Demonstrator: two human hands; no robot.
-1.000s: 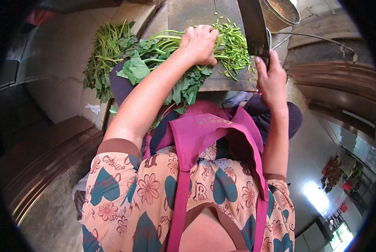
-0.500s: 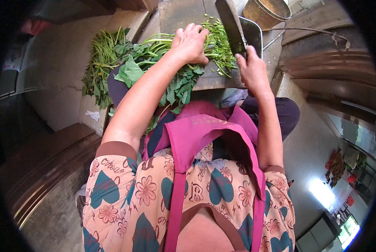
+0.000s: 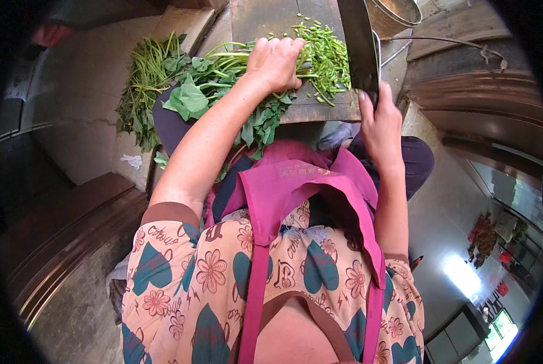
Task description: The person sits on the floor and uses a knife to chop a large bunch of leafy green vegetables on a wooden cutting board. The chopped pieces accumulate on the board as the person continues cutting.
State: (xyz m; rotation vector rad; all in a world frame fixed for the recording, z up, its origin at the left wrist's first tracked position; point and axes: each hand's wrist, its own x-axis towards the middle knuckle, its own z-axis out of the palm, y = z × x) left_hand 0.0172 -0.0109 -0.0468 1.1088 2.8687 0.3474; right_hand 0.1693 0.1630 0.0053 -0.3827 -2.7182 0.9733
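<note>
As the clasping left hand (image 3: pixel 276 64) seemingly steadied leafy green stems (image 3: pixel 223 76), the right hand (image 3: pixel 382 126) clenched a dark cleaver (image 3: pixel 360 47) right of them.

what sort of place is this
Probably a home kitchen or a room used as one: chopped green stems lie on a wooden board, the right hand holds a large knife, and a bucket stands nearby.

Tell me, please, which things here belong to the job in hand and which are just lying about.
In the job:
- knife, in the right hand
- leafy stems, under the left hand
- chopped pieces
- wooden board
- probably the greens at left

Lying about, seemingly:
- bucket
- crumpled white scrap
</note>
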